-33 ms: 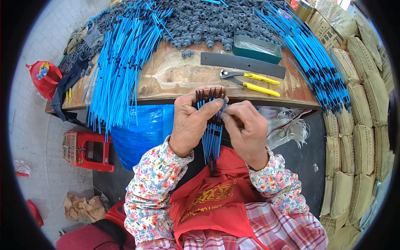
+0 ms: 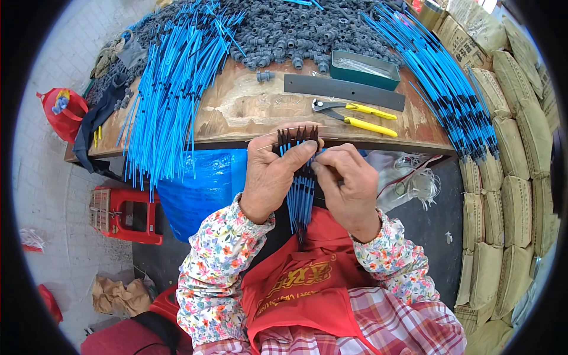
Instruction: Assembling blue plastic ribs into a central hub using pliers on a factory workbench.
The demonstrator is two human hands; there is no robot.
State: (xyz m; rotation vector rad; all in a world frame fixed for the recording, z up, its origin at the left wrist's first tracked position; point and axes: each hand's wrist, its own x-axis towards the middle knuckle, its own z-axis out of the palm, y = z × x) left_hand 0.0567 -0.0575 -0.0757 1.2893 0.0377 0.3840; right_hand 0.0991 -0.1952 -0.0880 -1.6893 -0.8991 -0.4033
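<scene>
A narrow bundle of thin blue tubes (image 2: pixel 300 201) with black tips and black bands hangs over my lap, drawn together at its lower end. My left hand (image 2: pixel 273 171) is closed around its upper part, thumb across the front and fingers behind. The black tips (image 2: pixel 297 133) stand in a row above the thumb, and thin wires cross them sideways. At the bundle's right edge, my right hand (image 2: pixel 348 180) is closed in a pinch close to my left thumb tip. Whatever lies between those fingertips is hidden.
On the wooden table (image 2: pixel 242 112) lie yellow-handled pliers (image 2: pixel 361 118), a flat grey bar (image 2: pixel 346 93), a green tray (image 2: pixel 365 72) and a heap of grey fittings (image 2: pixel 296 32). Blue tube piles lie left (image 2: pixel 171 94) and right (image 2: pixel 441 83). Stacked sacks (image 2: pixel 509 154) line the right side.
My right hand has shifted slightly left. The small bluish piece that stood up at its fingertips no longer shows, and the wire ends lie differently. My left hand keeps its hold on the bundle.
</scene>
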